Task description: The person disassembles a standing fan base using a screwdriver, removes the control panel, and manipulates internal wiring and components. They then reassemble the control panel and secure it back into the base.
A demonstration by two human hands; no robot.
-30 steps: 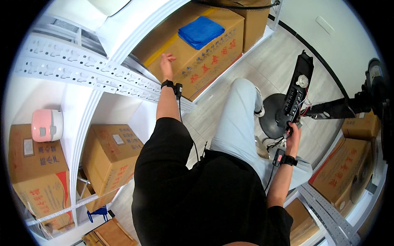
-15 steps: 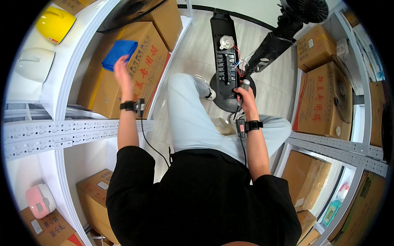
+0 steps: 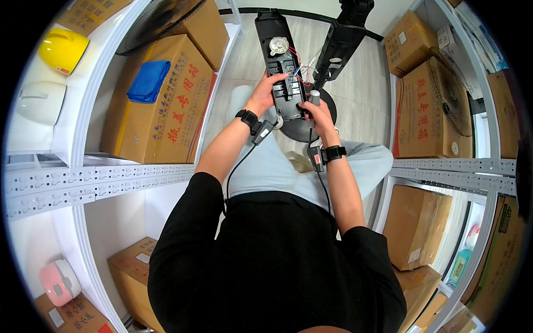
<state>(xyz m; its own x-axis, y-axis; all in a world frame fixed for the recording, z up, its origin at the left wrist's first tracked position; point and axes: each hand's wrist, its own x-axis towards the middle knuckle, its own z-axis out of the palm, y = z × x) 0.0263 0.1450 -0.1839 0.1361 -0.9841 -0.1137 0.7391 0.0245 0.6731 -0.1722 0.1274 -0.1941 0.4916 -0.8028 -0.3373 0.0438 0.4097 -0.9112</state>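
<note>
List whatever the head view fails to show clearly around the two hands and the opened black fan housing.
- Round black fan base: mostly hidden, head view, behind the right hand and the housing.
- Grey tool handle in the right hand: its tip is covered by the fingers.
- Opened black fan housing: its wiring is too small to trace.
- Left hand: its fingertips are hidden behind the housing edge.

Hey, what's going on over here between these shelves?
A person in a black shirt is bent over an opened black control panel with exposed wires. The left hand grips its side, while the right hand holds a grey-handled tool against it. Cardboard boxes fill the white shelves on both sides.
</note>
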